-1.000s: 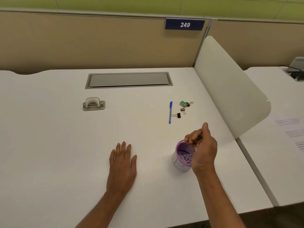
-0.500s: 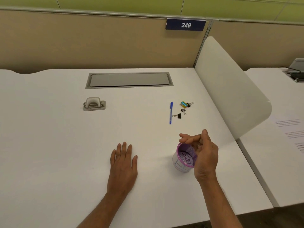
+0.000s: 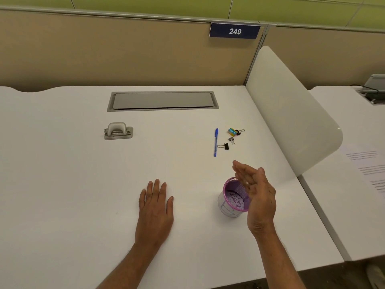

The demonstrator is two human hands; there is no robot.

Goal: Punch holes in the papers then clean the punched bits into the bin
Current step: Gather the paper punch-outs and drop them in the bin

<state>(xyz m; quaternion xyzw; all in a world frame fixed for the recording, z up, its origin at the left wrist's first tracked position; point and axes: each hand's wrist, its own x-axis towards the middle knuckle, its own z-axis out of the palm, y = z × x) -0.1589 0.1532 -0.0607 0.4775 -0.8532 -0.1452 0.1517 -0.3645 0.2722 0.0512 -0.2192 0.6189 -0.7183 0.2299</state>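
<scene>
A small purple mesh bin [image 3: 231, 203] stands on the white desk [image 3: 62, 184] near its front right, with several pale punched paper bits lying inside. My right hand [image 3: 257, 192] hovers over the bin's right rim, fingers straightened and palm turned to the left, with a couple of white bits stuck to the palm. My left hand [image 3: 155, 207] lies flat on the desk, left of the bin, fingers straight. A grey hole punch [image 3: 118, 131] sits further back on the left. Printed papers [image 3: 373, 170] lie on the neighbouring desk at the right edge.
A blue pen [image 3: 215, 142], black binder clips [image 3: 224, 146] and a small yellow box [image 3: 232, 131] lie behind the bin. A grey cable hatch [image 3: 162, 100] is set in the desk's back. A white curved divider [image 3: 291, 113] stands on the right.
My right hand went from a pinched, curled pose above the bin to spread, straight fingers. The left hand stayed flat on the desk.
</scene>
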